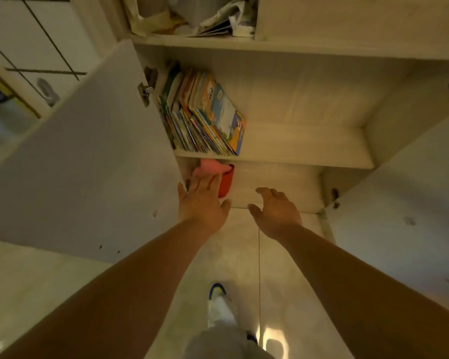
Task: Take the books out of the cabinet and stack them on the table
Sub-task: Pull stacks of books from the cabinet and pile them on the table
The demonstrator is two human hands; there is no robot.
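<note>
Several thin, colourful books (205, 115) lean in a row against the left wall of the open cabinet, on its middle shelf (296, 151). My left hand (204, 203) reaches out below that shelf, fingers spread, empty, just in front of a pink and red object (224, 177) on the lower shelf. A little to the right, my right hand (275, 213) is also open and empty at the cabinet's lower front edge. Neither hand touches the books.
The left cabinet door (83, 164) stands wide open beside my left arm; the right door (412, 203) is open too. Bags and papers (192, 16) fill the upper shelf. Below are a tiled floor (283, 281) and my shoe (218, 301).
</note>
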